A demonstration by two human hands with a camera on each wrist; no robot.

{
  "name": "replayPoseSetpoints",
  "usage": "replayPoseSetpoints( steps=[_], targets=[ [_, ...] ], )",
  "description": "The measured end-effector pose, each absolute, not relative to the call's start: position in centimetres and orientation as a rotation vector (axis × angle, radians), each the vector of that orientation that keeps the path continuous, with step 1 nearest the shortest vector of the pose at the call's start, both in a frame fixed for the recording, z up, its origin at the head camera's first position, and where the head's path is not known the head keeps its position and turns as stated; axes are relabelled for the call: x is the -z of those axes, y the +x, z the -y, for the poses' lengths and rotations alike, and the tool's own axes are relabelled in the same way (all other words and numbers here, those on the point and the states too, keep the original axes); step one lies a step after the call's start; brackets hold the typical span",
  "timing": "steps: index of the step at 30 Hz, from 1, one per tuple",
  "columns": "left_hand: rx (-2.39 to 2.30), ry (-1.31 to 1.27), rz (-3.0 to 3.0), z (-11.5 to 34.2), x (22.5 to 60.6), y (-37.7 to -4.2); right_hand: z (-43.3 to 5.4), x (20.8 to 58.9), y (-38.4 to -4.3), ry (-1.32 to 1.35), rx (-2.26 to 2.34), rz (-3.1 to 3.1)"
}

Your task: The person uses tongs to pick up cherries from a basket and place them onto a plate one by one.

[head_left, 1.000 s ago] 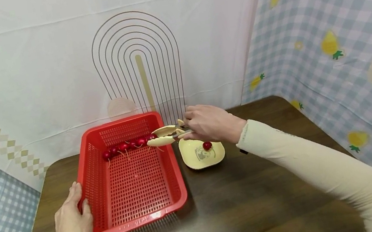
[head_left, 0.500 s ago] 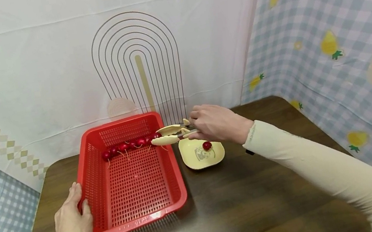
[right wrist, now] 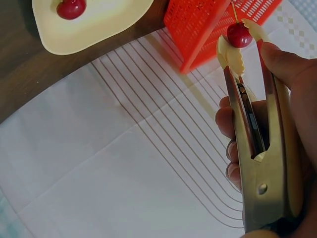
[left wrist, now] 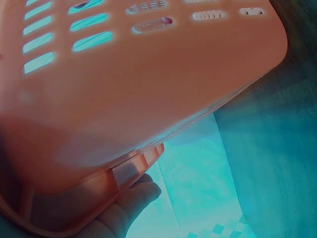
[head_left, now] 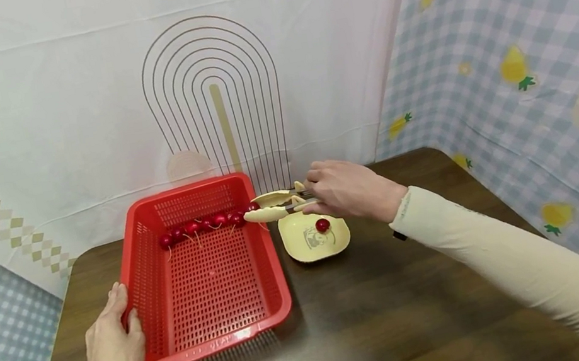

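Observation:
At the left side of the red plastic basket (head_left: 219,342), my left hand (head_left: 110,348) grips the rim; in the left wrist view its thumb or finger shows under the rim's edge. My right hand (head_left: 351,190) holds a pair of food tongs (right wrist: 267,183) with metal arms and cream tips. Between those tips is a red cherry (right wrist: 239,34), its stem pointing up, over the basket's right rim in the head view. Several stemmed cherries (head_left: 192,227) lie in a row along the basket's back. One more cherry (head_left: 322,225) sits on a small cream plate (head_left: 299,254).
The plate stands right of the basket on a dark wooden table (head_left: 402,302). A white cloth (head_left: 315,61) with an arch pattern hangs behind the table. On the right is a blue checked cloth (head_left: 488,128) with fruit prints.
My right hand has moved right with the tongs and the cherry, from over the basket's back right corner to its right rim. The left hand and basket stay put.

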State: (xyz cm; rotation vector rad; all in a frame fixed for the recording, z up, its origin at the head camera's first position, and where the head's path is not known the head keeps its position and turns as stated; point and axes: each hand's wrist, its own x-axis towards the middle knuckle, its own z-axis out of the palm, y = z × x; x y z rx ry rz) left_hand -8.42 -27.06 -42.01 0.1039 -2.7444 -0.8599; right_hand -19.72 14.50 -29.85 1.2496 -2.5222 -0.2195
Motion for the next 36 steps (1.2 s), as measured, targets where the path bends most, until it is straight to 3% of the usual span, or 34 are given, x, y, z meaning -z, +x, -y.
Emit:
replayPoseSetpoints(
  steps=[36],
  targets=[
    [0.837, 0.088, 2.766, 26.9, 42.1, -8.4, -18.2, 31.9, -19.9, 1.198, 0.233, 2.562]
  ],
)
